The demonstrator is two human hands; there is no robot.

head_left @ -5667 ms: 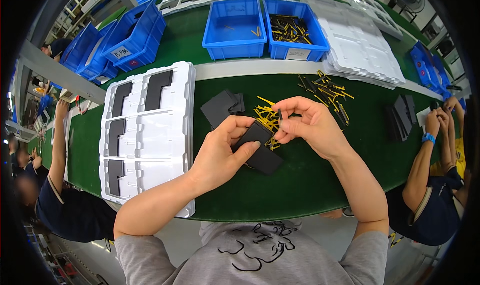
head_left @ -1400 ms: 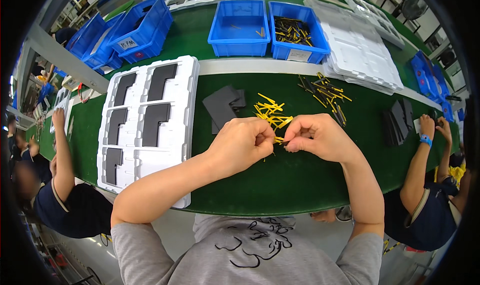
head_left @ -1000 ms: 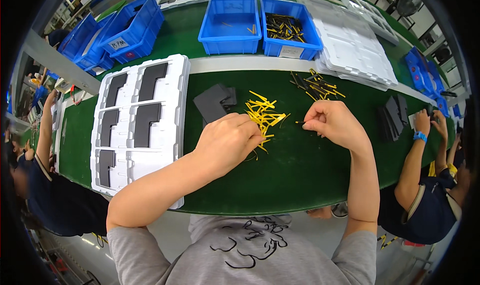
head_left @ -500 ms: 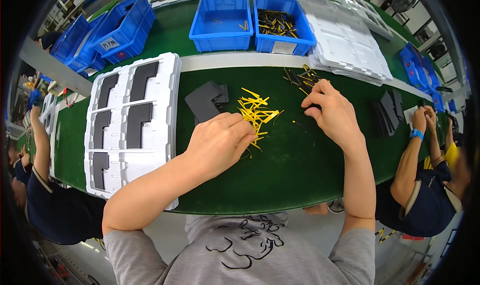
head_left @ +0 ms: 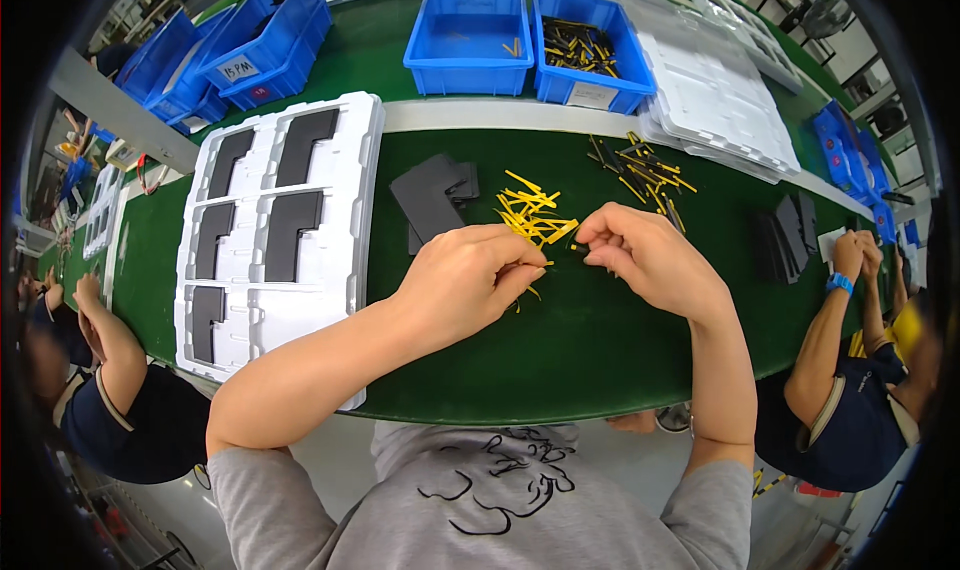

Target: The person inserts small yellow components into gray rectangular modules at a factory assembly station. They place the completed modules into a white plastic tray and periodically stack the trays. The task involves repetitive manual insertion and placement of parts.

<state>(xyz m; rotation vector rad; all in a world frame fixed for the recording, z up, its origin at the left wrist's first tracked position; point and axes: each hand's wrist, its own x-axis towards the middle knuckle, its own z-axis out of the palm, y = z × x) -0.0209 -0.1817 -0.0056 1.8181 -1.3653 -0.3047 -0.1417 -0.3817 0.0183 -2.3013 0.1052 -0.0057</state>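
Observation:
My left hand (head_left: 468,278) is closed in a pinch at the near edge of a loose pile of thin yellow strips (head_left: 528,208); what sits between its fingertips is too small to make out. Facing it, my right hand (head_left: 655,262) pinches a small black strip with a yellow end (head_left: 579,248). The fingertips of both hands are close together but apart. Beyond my right hand lies a scattered heap of black-and-yellow strips (head_left: 648,178). Flat dark grey L-shaped pieces (head_left: 428,196) are stacked just behind my left hand.
A white tray (head_left: 262,315) holding several dark L-shaped pieces lies at left. Blue bins (head_left: 468,78) stand at the back, one holding black-and-yellow strips. Stacked clear trays (head_left: 700,90) lie back right, more dark pieces (head_left: 785,238) at right. Co-workers (head_left: 835,370) sit on both sides.
My right hand has moved left and nearer, away from the black-and-yellow heap, and now holds a strip. Strips in that heap have spread out. My left hand stays by the yellow pile.

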